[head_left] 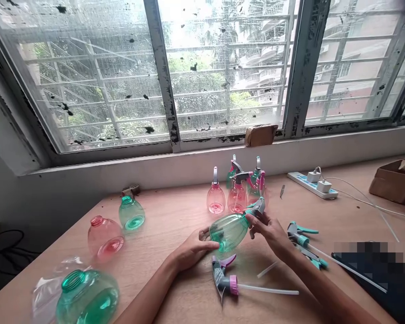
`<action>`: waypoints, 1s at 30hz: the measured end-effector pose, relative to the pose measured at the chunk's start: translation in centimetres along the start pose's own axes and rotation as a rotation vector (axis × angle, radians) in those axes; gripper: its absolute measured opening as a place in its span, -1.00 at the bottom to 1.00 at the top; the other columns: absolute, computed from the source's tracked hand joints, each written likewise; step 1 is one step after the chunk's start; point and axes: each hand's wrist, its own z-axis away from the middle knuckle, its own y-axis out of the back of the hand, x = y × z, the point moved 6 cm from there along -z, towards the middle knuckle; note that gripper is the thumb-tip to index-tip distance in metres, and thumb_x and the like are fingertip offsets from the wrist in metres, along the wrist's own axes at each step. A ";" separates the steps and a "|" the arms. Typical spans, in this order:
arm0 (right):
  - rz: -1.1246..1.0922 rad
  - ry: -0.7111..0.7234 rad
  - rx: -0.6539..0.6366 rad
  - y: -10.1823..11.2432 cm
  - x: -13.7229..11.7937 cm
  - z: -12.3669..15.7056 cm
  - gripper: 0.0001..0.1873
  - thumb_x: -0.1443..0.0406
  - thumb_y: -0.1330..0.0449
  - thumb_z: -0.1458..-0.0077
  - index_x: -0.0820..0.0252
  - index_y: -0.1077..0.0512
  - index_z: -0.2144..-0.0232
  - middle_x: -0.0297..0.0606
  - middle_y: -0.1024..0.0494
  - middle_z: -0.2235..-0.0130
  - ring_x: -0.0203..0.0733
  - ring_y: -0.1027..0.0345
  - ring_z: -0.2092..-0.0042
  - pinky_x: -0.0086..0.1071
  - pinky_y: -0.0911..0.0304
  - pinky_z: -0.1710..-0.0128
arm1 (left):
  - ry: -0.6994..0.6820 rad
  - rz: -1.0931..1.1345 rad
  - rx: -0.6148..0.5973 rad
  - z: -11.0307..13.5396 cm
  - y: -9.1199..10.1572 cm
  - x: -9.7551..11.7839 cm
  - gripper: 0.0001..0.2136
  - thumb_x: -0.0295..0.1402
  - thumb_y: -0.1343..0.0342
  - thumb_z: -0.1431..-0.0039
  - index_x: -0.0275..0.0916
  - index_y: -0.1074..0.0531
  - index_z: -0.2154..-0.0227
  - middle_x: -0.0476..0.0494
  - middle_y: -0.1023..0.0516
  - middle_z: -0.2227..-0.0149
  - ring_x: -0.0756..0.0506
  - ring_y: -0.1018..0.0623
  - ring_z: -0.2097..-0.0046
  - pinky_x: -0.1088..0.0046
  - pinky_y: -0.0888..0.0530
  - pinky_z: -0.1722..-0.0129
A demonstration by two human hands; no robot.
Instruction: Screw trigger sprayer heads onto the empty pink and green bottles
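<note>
My left hand (pixel 192 249) grips the base of a green translucent spray bottle (pixel 230 230) held on its side just above the wooden table (pixel 175 211). At the bottle's neck, my right hand (pixel 268 229) is closed around the grey and teal trigger head (pixel 256 208). A loose grey and pink trigger head with a long white tube (pixel 227 280) lies on the table just below my hands. Teal trigger heads with tubes (pixel 302 236) lie to the right of my right hand.
Several assembled pink and green bottles (pixel 238 191) stand behind my hands. Capless bottles lie at left: a green one (pixel 131 213), a pink one (pixel 104 237), another green one (pixel 87 297) on clear plastic. A power strip (pixel 312 184), a cardboard box (pixel 394 180) and windows are beyond.
</note>
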 end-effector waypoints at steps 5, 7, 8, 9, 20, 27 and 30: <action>-0.040 -0.004 0.016 -0.2 0.3 0.0 -0.58 -0.01 -0.46 0.08 0.19 -0.54 0.37 -0.30 -0.43 0.41 -0.18 -0.29 0.40 -0.30 -0.38 0.53 | 0.014 -0.015 0.030 0.3 0.3 0.0 -0.29 -0.55 -0.41 0.00 -0.08 -0.35 -0.23 -0.26 -0.45 -0.24 -0.31 -0.42 -0.27 0.07 -0.25 -0.29; -0.054 -0.007 0.022 -0.1 0.3 0.0 -0.57 -0.02 -0.46 0.09 0.18 -0.55 0.36 -0.28 -0.44 0.37 -0.17 -0.29 0.38 -0.31 -0.37 0.53 | 0.031 -0.004 0.024 0.4 0.4 -0.1 -0.27 -0.50 -0.42 -0.02 -0.05 -0.30 -0.25 -0.28 -0.45 -0.23 -0.32 -0.46 -0.24 0.02 -0.28 -0.26; -0.060 -0.010 0.023 -0.1 0.3 -0.1 -0.57 -0.02 -0.46 0.09 0.18 -0.55 0.35 -0.27 -0.45 0.36 -0.16 -0.29 0.36 -0.31 -0.37 0.53 | 0.036 0.006 0.016 0.3 0.4 -0.1 -0.30 -0.44 -0.42 -0.04 -0.07 -0.31 -0.25 -0.30 -0.45 -0.23 -0.32 -0.47 -0.23 0.02 -0.28 -0.26; -0.064 -0.014 0.022 -0.1 0.3 -0.1 -0.57 -0.03 -0.46 0.10 0.18 -0.56 0.35 -0.27 -0.45 0.36 -0.16 -0.28 0.36 -0.32 -0.36 0.53 | 0.038 0.018 0.008 0.3 0.4 -0.2 -0.35 -0.34 -0.40 -0.10 -0.10 -0.32 -0.24 -0.32 -0.45 -0.23 -0.33 -0.46 -0.24 0.02 -0.27 -0.27; -0.096 -0.032 0.023 0.3 0.5 -0.2 -0.62 0.00 -0.47 0.09 0.18 -0.60 0.40 -0.27 -0.46 0.37 -0.17 -0.26 0.36 -0.33 -0.33 0.53 | -0.027 0.062 0.069 -0.3 1.5 -0.7 -0.52 -0.26 -0.38 -0.14 -0.18 -0.43 -0.11 -0.27 -0.48 -0.22 -0.25 -0.41 -0.29 0.19 -0.23 -0.31; -0.087 -0.004 0.030 0.4 0.3 -0.1 -0.61 0.00 -0.45 0.06 0.15 -0.59 0.31 -0.23 -0.50 0.29 -0.19 -0.26 0.36 -0.37 -0.32 0.57 | 0.094 0.023 0.029 -0.3 1.2 -1.6 -0.43 0.02 -0.09 -0.31 -0.37 -0.42 -0.13 -0.53 -0.55 -0.11 -0.38 -0.57 -0.12 -0.06 -0.36 -0.18; -0.057 0.020 0.061 0.4 0.1 0.1 -0.62 0.01 -0.45 0.05 0.18 -0.58 0.35 -0.25 -0.48 0.32 -0.21 -0.27 0.39 -0.38 -0.31 0.57 | 0.068 0.002 0.005 -0.1 0.9 -1.1 -0.48 -0.22 -0.36 -0.15 -0.28 -0.43 -0.14 -0.41 -0.48 -0.21 -0.35 -0.49 -0.21 0.04 -0.31 -0.25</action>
